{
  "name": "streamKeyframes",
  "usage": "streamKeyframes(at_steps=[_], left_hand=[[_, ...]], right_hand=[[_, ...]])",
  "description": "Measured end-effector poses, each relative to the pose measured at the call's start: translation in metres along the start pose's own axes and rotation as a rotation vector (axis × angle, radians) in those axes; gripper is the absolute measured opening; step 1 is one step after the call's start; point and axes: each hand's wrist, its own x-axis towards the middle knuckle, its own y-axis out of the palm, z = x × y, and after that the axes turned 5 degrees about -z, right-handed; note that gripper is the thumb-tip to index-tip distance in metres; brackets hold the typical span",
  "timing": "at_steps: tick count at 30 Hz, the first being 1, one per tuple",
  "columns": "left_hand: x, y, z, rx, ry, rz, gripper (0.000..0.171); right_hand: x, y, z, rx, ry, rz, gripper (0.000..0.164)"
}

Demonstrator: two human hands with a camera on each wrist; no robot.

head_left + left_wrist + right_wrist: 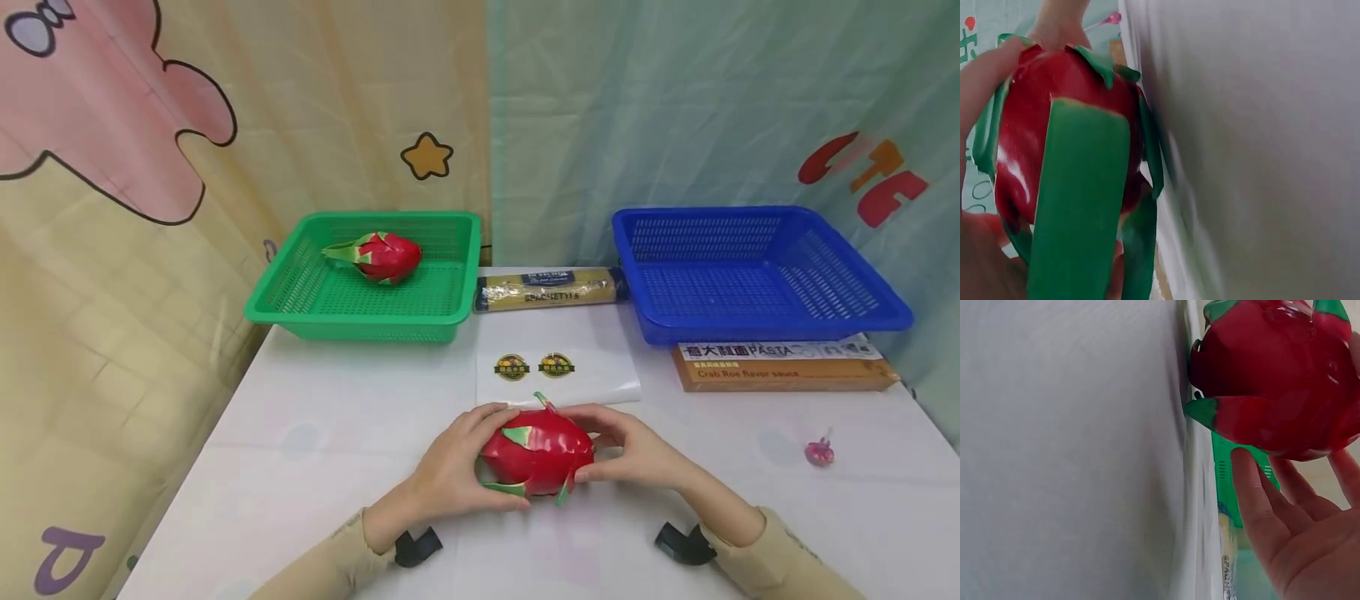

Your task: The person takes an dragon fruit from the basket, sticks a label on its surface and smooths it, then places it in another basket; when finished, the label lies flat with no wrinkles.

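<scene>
A red dragon fruit (540,452) with green-tipped scales lies on its side low over the white table, between both hands. The left hand (457,467) grips its left end, thumb along the near side and fingers over the far side. At the opposite end, the right hand (633,450) holds it between thumb and fingers. In the left wrist view, long green leaves hang from the dragon fruit (1029,131) toward the left palm. The right wrist view shows the right hand (1304,519) with fingertips right at the fruit's smooth red end.
A green basket (360,318) at back left contains another dragon fruit (390,257). At back right, a blue basket (772,325) overlaps a pasta box (787,377). Between the baskets lie a spaghetti pack (551,289) and a sheet with two stickers (555,392). A small pink item (820,452) lies right.
</scene>
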Motion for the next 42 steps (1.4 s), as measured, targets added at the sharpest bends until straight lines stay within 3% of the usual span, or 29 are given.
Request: streamKeyframes(at_steps=[8,19,28,37,42], left_hand=[[-0.003,-0.012,0.009,-0.033,0.027,0.129,0.099],[-0.009,-0.022,0.020,-0.068,0.042,0.181,0.097],[-0.013,-0.022,0.019,-0.070,0.095,0.172,0.097],[-0.014,-0.015,0.017,-0.067,0.108,0.056,0.096],[-0.015,-0.016,0.018,-0.050,0.101,0.085,0.099]], right_hand=[[0.000,0.002,0.001,-0.025,-0.028,0.058,0.076],[0.000,0.005,0.003,-0.037,-0.039,0.069,0.078],[-0.006,0.005,0.005,-0.064,-0.048,0.114,0.078],[-0.005,0.005,0.003,-0.081,-0.112,0.056,0.074],[-0.005,0.005,0.005,-0.067,-0.129,0.058,0.079]])
